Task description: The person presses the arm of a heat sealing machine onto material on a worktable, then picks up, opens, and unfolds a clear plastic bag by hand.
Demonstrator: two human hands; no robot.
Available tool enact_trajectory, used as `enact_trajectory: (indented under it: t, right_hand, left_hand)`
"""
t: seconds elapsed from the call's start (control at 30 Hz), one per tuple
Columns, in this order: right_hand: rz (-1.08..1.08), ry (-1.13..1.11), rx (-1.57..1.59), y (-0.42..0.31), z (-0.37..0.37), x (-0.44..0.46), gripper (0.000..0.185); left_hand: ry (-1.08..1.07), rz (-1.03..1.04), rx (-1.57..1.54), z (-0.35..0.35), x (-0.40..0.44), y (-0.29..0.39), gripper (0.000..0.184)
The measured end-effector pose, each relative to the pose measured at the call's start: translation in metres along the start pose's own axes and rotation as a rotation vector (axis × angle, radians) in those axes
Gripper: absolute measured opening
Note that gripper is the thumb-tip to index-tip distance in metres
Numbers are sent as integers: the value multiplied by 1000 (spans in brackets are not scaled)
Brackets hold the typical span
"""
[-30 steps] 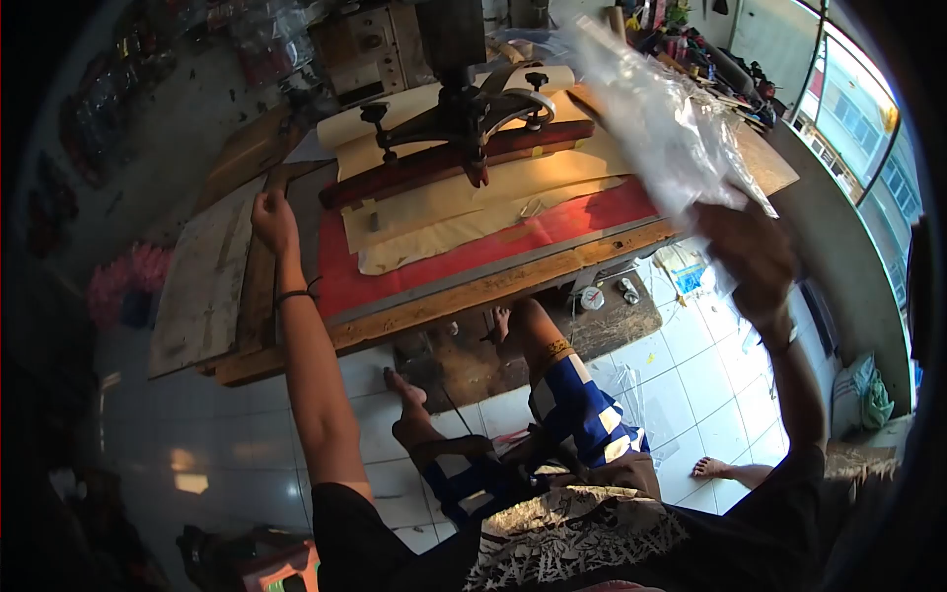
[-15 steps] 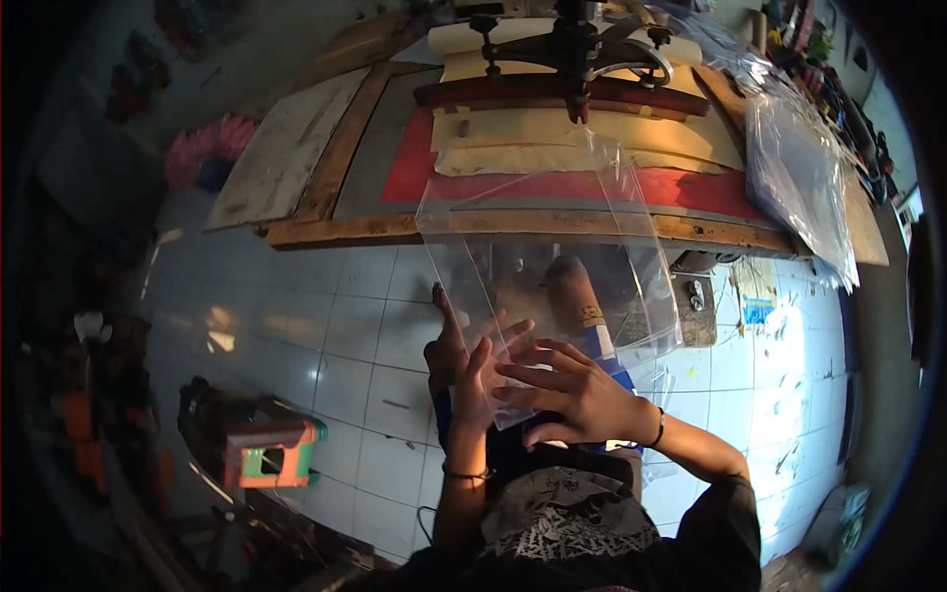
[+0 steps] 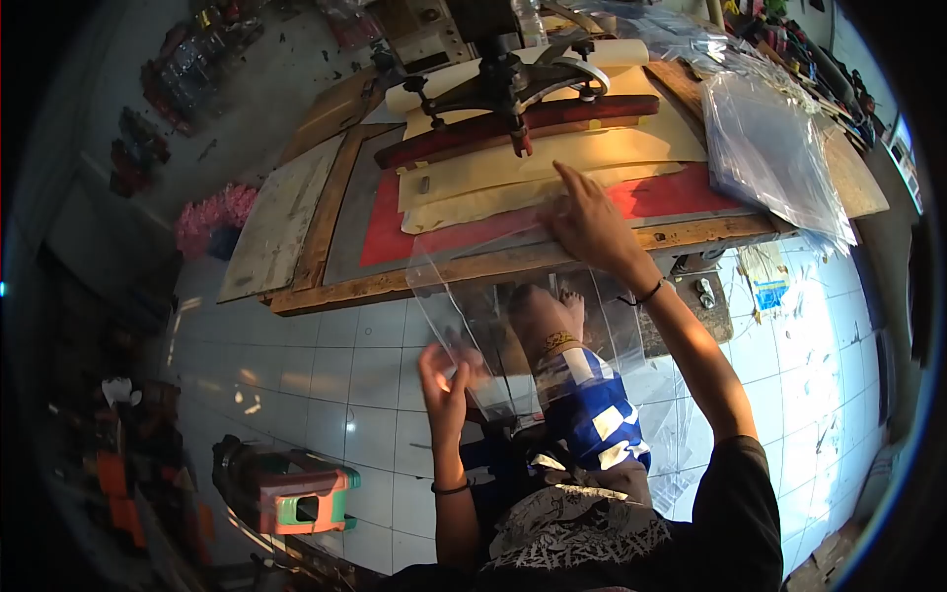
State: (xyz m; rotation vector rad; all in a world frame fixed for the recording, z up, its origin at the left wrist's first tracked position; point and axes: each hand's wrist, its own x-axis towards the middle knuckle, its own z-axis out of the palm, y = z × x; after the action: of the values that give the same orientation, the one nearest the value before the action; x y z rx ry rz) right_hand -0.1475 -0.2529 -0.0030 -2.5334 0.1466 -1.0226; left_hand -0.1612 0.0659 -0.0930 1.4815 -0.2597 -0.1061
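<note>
- One clear plastic sleeve, head view: spread between the hands, above the checked shorts and in front of the wooden table edge.
- Handling, by judgement: very light, slick, thin yet springy enough to carry a flat panel; creases easily, hardly breakable. Best held by opposite edges or corners, thumb over fingers.
- Right hand: at the sleeve's upper edge, index finger raised, the others bunched. Left hand: at its lower left side, thumb and fingers loosely curled. Blur and see-through film hide the contact; cannot tell whether either is pinching.
- Stack of clear sleeves, right end of table: glossy, wrinkled, squared-off shapes.
- Yellowish sheets: matt, ragged front edge, over a smooth red sheet.
- Dark metal bracket: arched, knobbed, above a long red-brown bar.
</note>
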Motion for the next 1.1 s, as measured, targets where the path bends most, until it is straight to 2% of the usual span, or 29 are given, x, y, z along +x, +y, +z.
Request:
enact_trajectory:
  t: [0.07,0.13,0.17,0.2,0.27,0.3,0.37,0.4,0.47,0.57,0.7,0.73,0.77,0.8,0.83,0.9,1.0,1.03,1.1]
  right_hand:
    - [167,130,94,2,-4,1,62]
    - [265,20,194,-6,-17,3,61]
    - [312,-35,246,-8,-20,4,60]
    - [222,23,266,-2,-13,1,56]
    - [222,-40,543,-9,-26,0,51]
    - [222,-70,681,-11,-31,-1,49]
    - [100,2,702,-5,-27,-4,43]
    - [40,41,709,-3,-28,-5,41]
    - [66,95,705,-2,-32,-5,34]
    - [116,268,653,-5,-40,-19,26]
    - [210,481,350,-18,-56,-89,13]
    - [266,523,300,-7,-50,-122,14]
    - [416,632,561,-7,-41,-151,16]
    - [536,664,546,-14,-41,-172,20]
    - [693,629,469,-15,-37,-190,32]
    - [733,430,689,-17,-33,-208,38]
    - [651,167,978,-44,-31,-193,47]
    - [688,134,1127,-47,-28,-191,47]
    - [740,176,1229,-57,-18,-181,49]
  left_hand:
    - [257,334,411,7,24,22,50]
    - [273,623,579,24,48,61,46]
    - [178,681,605,37,58,79,43]
    - [84,741,628,51,71,95,41]
    - [-117,887,753,80,99,112,41]
    - [-196,887,783,93,112,114,39]
    - [-363,888,837,115,131,116,36]
    - [-445,741,820,119,135,119,33]
    - [-612,443,784,122,141,129,30]
    - [-517,430,586,107,144,113,29]
    - [-432,134,216,57,133,123,20]
    - [-400,121,162,44,128,125,20]
    - [-380,126,140,35,123,128,20]
    - [-359,119,123,27,113,132,20]
    - [-345,104,112,19,102,133,20]
    - [-299,106,46,10,85,128,19]
    - [-261,142,5,7,71,124,19]
    - [-254,160,-8,6,68,123,19]
    - [-238,182,25,0,66,121,21]
